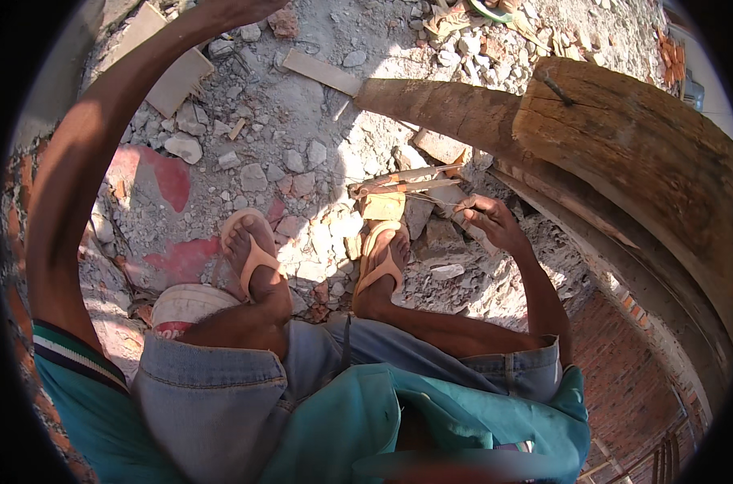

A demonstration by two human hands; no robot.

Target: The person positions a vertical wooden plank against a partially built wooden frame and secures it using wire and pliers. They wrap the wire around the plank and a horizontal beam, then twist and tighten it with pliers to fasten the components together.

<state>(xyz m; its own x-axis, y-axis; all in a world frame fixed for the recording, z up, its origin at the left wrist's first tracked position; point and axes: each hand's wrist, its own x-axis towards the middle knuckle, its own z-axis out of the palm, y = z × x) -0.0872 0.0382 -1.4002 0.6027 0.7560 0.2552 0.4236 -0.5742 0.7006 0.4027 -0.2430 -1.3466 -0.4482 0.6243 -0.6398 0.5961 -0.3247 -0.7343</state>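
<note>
My right hand (495,224) is held low at right of my feet, its fingertips pinched on a thin wire (435,199). The wire runs left toward a small bundle of thin wooden sticks (403,184), which lies on the rubble just beyond my right foot. A yellowish block (384,206) sits under the bundle, close to my toes. My left arm reaches far forward, and my left hand (249,8) is cut off by the upper edge, so its fingers are hidden. Broken concrete and a reddish brick piece (283,22) lie nearest to it.
Thick wooden planks (632,121) rise along the right side, one with a bolt or nail sticking out. A narrow board (322,73) and a flat tile-like slab (179,81) rest on the rubble. A brick surface (636,363) shows at lower right.
</note>
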